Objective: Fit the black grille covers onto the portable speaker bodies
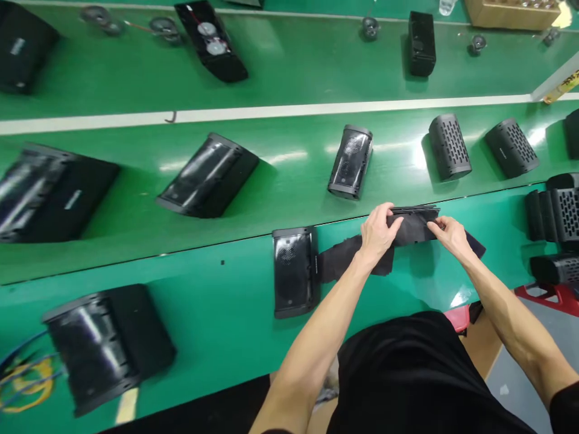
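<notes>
Between my two hands is a stack of thin black sheets (412, 226), raised a little above the green worktable (235, 325). My left hand (378, 234) grips its left end, thumb on the near face and fingers behind. At the right end, my right hand (450, 236) pinches the stack between thumb and fingers. Beneath and left of my left hand lie loose black sheets (338, 258), partly covered by my forearm. They reach a black speaker housing (292, 277) with a glossy front. Another dark sheet (476, 245) shows beyond my right hand.
Behind the table runs a green conveyor belt (289, 181) carrying several black speakers, some with grilles (450, 147). Grille-covered speakers (567, 211) are stacked at the right. A larger speaker box (113, 343) and a coiled yellow cable (34, 386) are at the left.
</notes>
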